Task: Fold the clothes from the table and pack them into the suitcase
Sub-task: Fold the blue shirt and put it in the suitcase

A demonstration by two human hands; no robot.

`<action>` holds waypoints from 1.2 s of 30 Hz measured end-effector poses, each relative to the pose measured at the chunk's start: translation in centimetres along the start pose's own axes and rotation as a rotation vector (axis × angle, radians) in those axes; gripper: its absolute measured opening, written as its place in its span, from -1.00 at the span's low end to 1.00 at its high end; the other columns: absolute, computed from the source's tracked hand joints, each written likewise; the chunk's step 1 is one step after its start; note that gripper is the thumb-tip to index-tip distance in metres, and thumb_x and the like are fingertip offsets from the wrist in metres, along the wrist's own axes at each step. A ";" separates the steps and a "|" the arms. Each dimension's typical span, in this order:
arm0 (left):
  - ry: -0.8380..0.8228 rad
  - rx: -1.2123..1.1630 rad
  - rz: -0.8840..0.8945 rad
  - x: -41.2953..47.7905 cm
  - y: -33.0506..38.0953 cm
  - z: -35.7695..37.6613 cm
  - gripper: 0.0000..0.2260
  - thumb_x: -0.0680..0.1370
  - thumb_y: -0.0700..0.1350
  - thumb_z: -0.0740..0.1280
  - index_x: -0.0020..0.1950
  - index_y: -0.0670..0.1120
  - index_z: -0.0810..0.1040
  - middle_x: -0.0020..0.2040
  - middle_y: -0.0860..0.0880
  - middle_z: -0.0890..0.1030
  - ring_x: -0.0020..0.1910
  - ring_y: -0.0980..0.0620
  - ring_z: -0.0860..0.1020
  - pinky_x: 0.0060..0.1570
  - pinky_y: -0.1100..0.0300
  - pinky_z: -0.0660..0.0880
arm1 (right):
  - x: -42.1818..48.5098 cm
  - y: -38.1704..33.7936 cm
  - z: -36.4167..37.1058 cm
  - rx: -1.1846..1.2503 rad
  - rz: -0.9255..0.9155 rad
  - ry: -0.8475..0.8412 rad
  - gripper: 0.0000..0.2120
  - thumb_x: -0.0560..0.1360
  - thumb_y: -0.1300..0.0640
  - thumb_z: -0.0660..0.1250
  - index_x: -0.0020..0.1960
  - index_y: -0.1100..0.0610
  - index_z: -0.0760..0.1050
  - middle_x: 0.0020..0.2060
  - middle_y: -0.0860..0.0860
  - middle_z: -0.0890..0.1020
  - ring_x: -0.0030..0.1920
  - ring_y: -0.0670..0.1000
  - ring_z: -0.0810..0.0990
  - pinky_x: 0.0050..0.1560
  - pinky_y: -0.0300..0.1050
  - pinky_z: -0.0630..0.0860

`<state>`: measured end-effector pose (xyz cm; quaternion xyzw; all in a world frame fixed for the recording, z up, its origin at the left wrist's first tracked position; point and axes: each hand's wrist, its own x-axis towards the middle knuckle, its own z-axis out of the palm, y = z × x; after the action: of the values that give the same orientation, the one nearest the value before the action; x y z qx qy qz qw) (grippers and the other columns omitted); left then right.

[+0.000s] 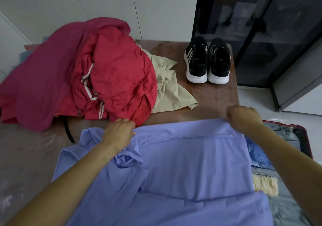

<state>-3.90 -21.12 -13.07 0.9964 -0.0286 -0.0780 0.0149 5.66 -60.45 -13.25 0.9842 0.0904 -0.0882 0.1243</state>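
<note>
A light blue shirt [183, 159] lies spread over the near part of the brown table [217, 95], partly folded. My left hand [119, 132] grips its far edge near the collar. My right hand [244, 117] grips the far edge at the right. Behind lies a heap of clothes: a magenta garment [43, 79], a red jacket with white stripes [118, 79] and a beige garment [172, 89]. The open suitcase [303, 138] with a red rim stands at the right, below the table edge, holding a blue bag [257, 157] and a cream fluffy item [264, 184].
A pair of black sneakers with white soles [207, 60] stands on the table's far right corner. A black strap [68, 131] lies under the red jacket. A dark glass cabinet [261, 25] stands behind on the right, white cupboards [104, 7] behind the table.
</note>
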 end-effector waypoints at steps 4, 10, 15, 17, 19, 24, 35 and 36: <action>0.008 -0.080 0.044 -0.4 0.1 -0.3 -0.77 0.49 -0.02 0.38 0.08 -0.08 0.52 0.03 -0.06 0.52 0.08 -0.10 0.48 0.00 0.04 0.45 | -0.5 -0.7 0.1 0.039 0.038 -0.002 -0.76 0.54 0.02 0.26 0.17 0.07 0.43 0.12 0.08 0.54 0.11 0.13 0.53 0.02 -0.06 0.35; 0.084 -0.205 0.009 -2.2 -8.3 -3.3 -0.80 0.43 -0.14 0.47 0.01 -0.12 0.59 -0.04 -0.13 0.58 -0.01 -0.19 0.55 0.01 0.00 0.48 | -8.0 -11.3 -2.0 0.445 -0.149 0.453 -0.64 0.24 0.05 0.57 -0.04 0.15 0.57 -0.21 0.13 0.58 -0.26 0.23 0.60 -0.29 0.06 0.51; -0.127 -0.205 -0.045 -3.0 -14.2 -3.6 -0.75 0.45 -0.10 0.45 0.09 -0.13 0.58 0.05 -0.13 0.58 0.08 -0.13 0.53 0.09 0.09 0.43 | -15.8 -26.6 -4.4 0.652 -0.465 0.393 -0.70 0.28 -0.17 0.19 -0.17 -0.01 0.56 -0.26 -0.04 0.56 -0.26 0.03 0.60 -0.31 -0.13 0.50; -0.208 -0.225 -0.038 -3.0 -15.2 -2.8 -0.72 0.46 -0.10 0.44 0.13 -0.17 0.56 0.10 -0.14 0.58 0.11 -0.11 0.52 0.11 0.11 0.41 | -18.2 -31.4 -4.7 0.634 -0.522 0.336 -0.69 0.22 -0.24 0.26 -0.25 -0.04 0.56 -0.31 -0.08 0.54 -0.30 -0.02 0.58 -0.25 -0.14 0.41; -0.256 -0.249 -0.003 -3.0 -15.6 -1.9 -0.66 0.47 -0.10 0.43 0.18 -0.20 0.51 0.13 -0.16 0.55 0.13 -0.11 0.50 0.11 0.11 0.39 | -19.9 -35.2 -4.7 0.606 -0.571 0.248 -0.62 0.08 -0.32 0.36 -0.33 -0.03 0.55 -0.37 -0.09 0.53 -0.38 -0.05 0.54 -0.27 -0.14 0.35; -0.172 -0.330 -0.046 -2.0 -15.8 -0.3 -0.58 0.48 -0.02 0.40 0.27 -0.08 0.40 0.18 -0.07 0.51 0.12 -0.09 0.51 0.07 0.05 0.45 | -23.0 -41.9 -4.5 0.541 -0.504 0.038 -0.49 -0.12 -0.39 0.36 -0.50 0.04 0.52 -0.59 -0.07 0.47 -0.61 -0.04 0.44 -0.45 -0.28 0.41; -0.316 -0.195 0.061 -0.8 -16.2 -2.5 -0.86 0.49 -0.08 0.37 -0.14 -0.14 0.51 -0.24 -0.04 0.50 -0.18 -0.08 0.51 -0.24 0.10 0.40 | -23.4 -43.1 -6.4 0.587 -0.498 -0.242 -0.69 0.07 -0.18 0.45 -0.56 0.05 0.53 -0.64 -0.05 0.48 -0.55 -0.03 0.52 -0.43 -0.30 0.39; -0.340 -0.207 0.086 -0.7 -15.9 -3.3 -0.88 0.50 -0.11 0.37 -0.09 -0.16 0.53 -0.23 -0.04 0.50 -0.19 -0.04 0.49 -0.27 0.14 0.36 | -23.5 -41.6 -7.1 0.658 -0.498 -0.239 -0.74 0.28 -0.11 0.41 -0.40 0.08 0.62 -0.47 0.04 0.60 -0.37 0.00 0.60 -0.32 -0.24 0.44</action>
<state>-3.20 -5.18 -10.26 0.9599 -0.0651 -0.2469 0.1157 -24.33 -22.62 -11.38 0.9023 0.2774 -0.2531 -0.2118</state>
